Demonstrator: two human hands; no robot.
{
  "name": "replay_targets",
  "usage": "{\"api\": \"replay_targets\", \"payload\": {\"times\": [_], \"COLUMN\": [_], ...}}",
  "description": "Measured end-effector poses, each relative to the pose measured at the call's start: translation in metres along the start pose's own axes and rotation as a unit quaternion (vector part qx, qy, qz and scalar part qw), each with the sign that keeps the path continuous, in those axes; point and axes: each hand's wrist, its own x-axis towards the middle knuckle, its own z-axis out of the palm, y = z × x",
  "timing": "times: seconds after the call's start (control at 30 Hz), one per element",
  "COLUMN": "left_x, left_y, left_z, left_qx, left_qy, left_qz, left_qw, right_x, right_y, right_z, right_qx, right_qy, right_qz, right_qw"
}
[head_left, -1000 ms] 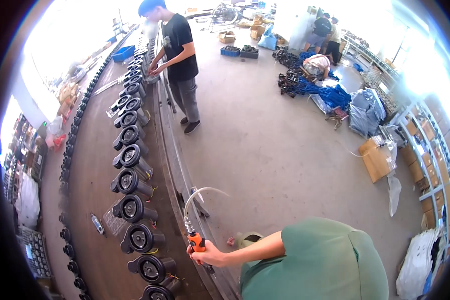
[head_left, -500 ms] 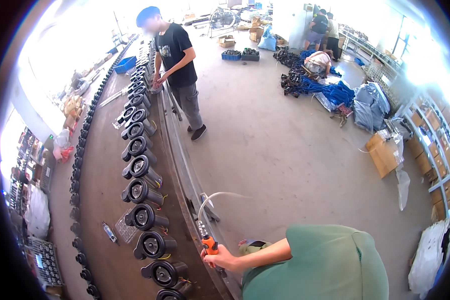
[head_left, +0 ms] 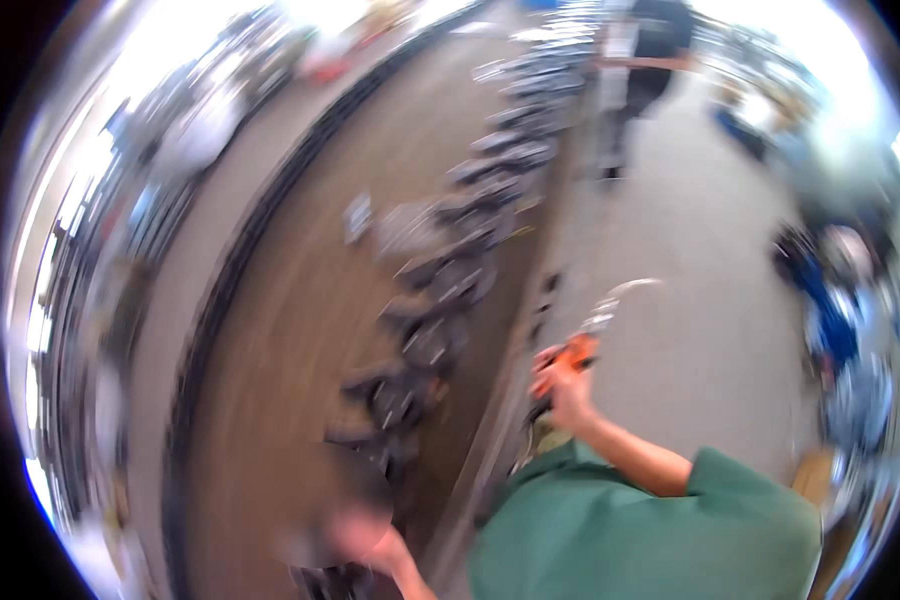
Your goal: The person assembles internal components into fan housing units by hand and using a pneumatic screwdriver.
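Orange stands out at once on the handle of the hose-fed tool (head_left: 578, 352), right of the frame's centre; the person's right hand (head_left: 568, 392) has its fingers curled snugly round that handle, with a silvery fitting (head_left: 600, 316) and a pale hose (head_left: 638, 284) rising from the upper end; carried this way, over the right edge of the brown table (head_left: 280, 350), the hose seems meant to stay clear of the parts. Left hand (head_left: 365, 535), low in the frame left of centre, is badly smeared; it is close to a blurred dark round form (head_left: 358, 478), but I cannot tell how far its fingers are spread, nor whether they grip anything or merely touch it.

Dark motor-like units (head_left: 430, 342) run in a line from the lower middle to the upper middle; that single file, near the table's right edge, presumably puts each one within easy reach; a clear flat tray (head_left: 408, 230) and a small pale bottle (head_left: 358, 217) lie left of them, perhaps set aside for room; a dark-shirted co-worker (head_left: 660, 40) stands beyond, at the upper right.
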Motion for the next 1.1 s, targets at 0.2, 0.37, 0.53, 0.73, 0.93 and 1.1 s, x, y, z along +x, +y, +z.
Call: {"api": "replay_targets", "payload": {"times": [0.2, 0.37, 0.53, 0.73, 0.93, 1.1], "left_x": [0.045, 0.048, 0.042, 0.053, 0.042, 0.051], "left_y": [0.012, 0.023, 0.023, 0.014, 0.009, 0.005], "left_z": [-0.020, 0.002, 0.020, 0.017, 0.014, 0.017], "left_qx": [-0.121, -0.085, -0.026, -0.071, -0.072, -0.063], "left_qy": [-0.084, -0.177, -0.221, -0.212, -0.241, -0.256], "left_qz": [-0.043, -0.047, -0.036, -0.068, -0.103, -0.068], "left_qw": [0.988, 0.979, 0.974, 0.972, 0.962, 0.962], "right_x": [-0.001, -0.016, -0.031, -0.049, -0.056, -0.058], "right_y": [0.000, 0.024, 0.051, 0.067, 0.079, 0.091], "right_z": [0.040, 0.097, 0.135, 0.157, 0.171, 0.186], "right_qx": [-0.043, -0.073, -0.088, -0.080, -0.040, -0.075], "right_qy": [-0.213, -0.323, -0.388, -0.406, -0.407, -0.411], "right_qz": [-0.012, 0.050, 0.073, 0.093, 0.112, 0.090], "right_qw": [0.976, 0.942, 0.915, 0.906, 0.906, 0.904]}}
